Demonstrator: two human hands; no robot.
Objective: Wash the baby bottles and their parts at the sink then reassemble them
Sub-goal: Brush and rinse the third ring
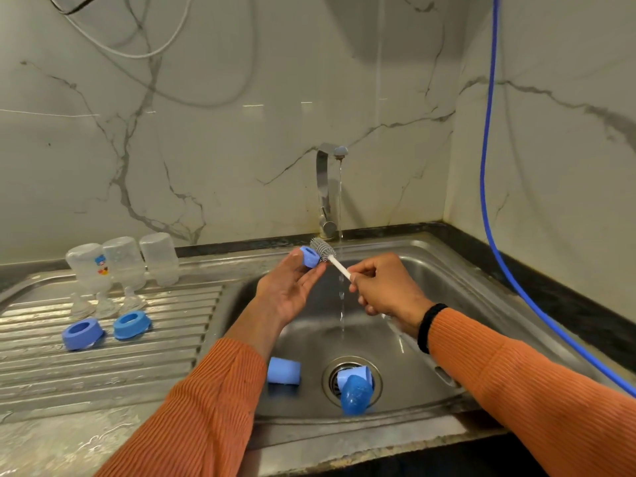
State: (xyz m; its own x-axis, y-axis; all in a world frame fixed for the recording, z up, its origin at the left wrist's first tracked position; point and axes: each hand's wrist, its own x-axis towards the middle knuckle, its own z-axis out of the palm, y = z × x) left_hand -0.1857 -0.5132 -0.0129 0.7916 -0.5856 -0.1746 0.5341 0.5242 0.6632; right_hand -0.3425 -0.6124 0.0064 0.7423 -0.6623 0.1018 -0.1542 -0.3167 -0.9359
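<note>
The person wears a ribbed orange sweater; its left sleeve (pixel 206 407) and right sleeve (pixel 533 390) are long. A black braided wristband (pixel 428 327) sits at the right cuff. Both hands are bare.

Home kitchen: steel sink (pixel 430 270), marble-look splashback (pixel 241 132).

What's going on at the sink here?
A person is washing baby bottle parts. The left hand holds a small blue cap while the right hand grips a bottle brush against it, beside the running tap. Two more blue caps lie in the sink. On the draining board, three clear bottles stand upside down beside two blue rings.
</note>
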